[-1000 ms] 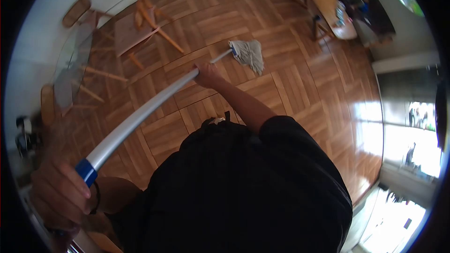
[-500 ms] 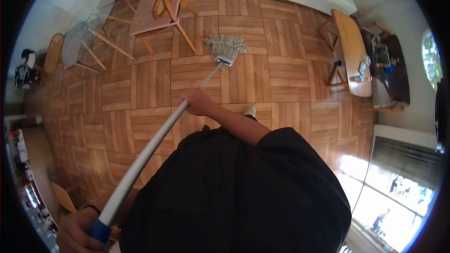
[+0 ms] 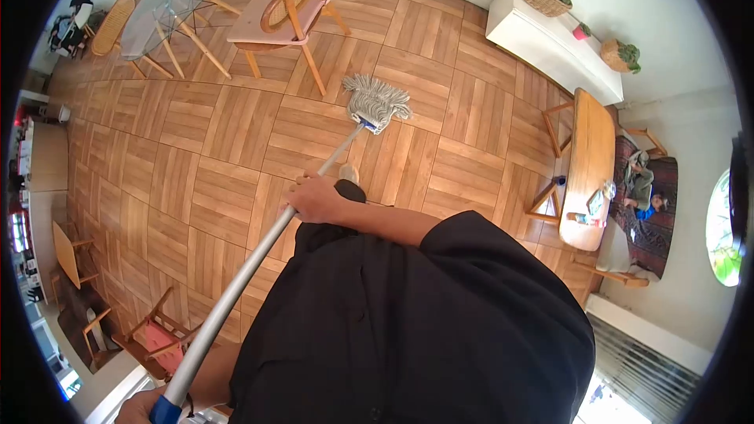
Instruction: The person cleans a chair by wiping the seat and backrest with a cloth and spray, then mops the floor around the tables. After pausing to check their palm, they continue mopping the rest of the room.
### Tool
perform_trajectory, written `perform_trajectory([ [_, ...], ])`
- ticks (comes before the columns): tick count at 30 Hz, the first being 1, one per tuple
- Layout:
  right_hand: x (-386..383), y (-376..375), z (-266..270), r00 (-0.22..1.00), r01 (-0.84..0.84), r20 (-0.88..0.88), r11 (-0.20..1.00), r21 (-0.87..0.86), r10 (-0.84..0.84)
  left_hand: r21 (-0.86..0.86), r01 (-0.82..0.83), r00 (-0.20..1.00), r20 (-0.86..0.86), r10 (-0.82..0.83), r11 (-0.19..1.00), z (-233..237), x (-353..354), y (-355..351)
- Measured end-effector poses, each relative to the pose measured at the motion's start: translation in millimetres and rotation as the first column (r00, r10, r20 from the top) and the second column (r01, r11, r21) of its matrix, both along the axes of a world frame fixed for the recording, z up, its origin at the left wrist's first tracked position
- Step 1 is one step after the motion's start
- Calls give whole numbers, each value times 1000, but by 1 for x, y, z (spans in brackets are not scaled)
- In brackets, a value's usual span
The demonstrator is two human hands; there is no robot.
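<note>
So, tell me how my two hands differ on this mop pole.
The right hand grips the grey shaft partway down, nearer the mop head; the left hand is up at the blue end.
The right hand shows whole, while the left hand is cut off by the picture's edge.
The left wrist wears a dark band; the right wrist looks bare.
Both hands are gloveless and on the same pole.

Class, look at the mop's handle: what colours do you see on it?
The handle is silver-grey with a blue end, clearest in the head view.
</note>
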State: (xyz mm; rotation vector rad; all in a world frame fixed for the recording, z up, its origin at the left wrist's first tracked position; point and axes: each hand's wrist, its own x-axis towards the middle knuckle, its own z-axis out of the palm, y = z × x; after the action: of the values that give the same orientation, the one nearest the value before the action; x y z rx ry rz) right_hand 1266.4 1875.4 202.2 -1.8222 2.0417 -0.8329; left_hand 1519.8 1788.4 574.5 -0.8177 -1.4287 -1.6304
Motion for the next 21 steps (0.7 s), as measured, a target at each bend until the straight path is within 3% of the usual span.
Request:
perform_trajectory([
  [4, -56, 3, -19, 998, 57, -38, 998, 22, -56, 63, 73, 994, -89, -67, 995, -20, -51, 1],
  [5, -75, 5, -21, 994, 90, -69, 995, 38, -87, -31, 140, 976, -163, -144, 990, -24, -80, -6],
  [8, -145, 4, -28, 957, 289, -8, 948, 131, -291, 200, 361, 916, -257, -307, 911, -51, -157, -16],
  [10, -206, 1, -45, 931, 357, 18, 918, 173, -366, 292, 238, 955, -242, -170, 926, -79, -199, -33],
  [12, -268, -3, -48, 875, 477, -32, 851, 219, -482, 250, 300, 946, -201, -254, 920, -94, -263, -60],
  [14, -333, -5, -34, 832, 506, 30, 779, 371, -555, 200, 320, 944, -146, -295, 926, -108, -333, -90],
  [16, -393, -6, -12, 780, 532, 33, 691, 489, -624, 172, 239, 968, 34, -249, 956, -117, -397, -113],
  [18, -441, -6, 5, 730, 565, -15, 592, 575, -683, 195, 108, 986, 106, -130, 975, -132, -465, -126],
  [21, -477, -7, -4, 633, 706, -5, 575, 413, -774, 211, 135, 952, 244, -186, 968, -149, -560, -112],
])
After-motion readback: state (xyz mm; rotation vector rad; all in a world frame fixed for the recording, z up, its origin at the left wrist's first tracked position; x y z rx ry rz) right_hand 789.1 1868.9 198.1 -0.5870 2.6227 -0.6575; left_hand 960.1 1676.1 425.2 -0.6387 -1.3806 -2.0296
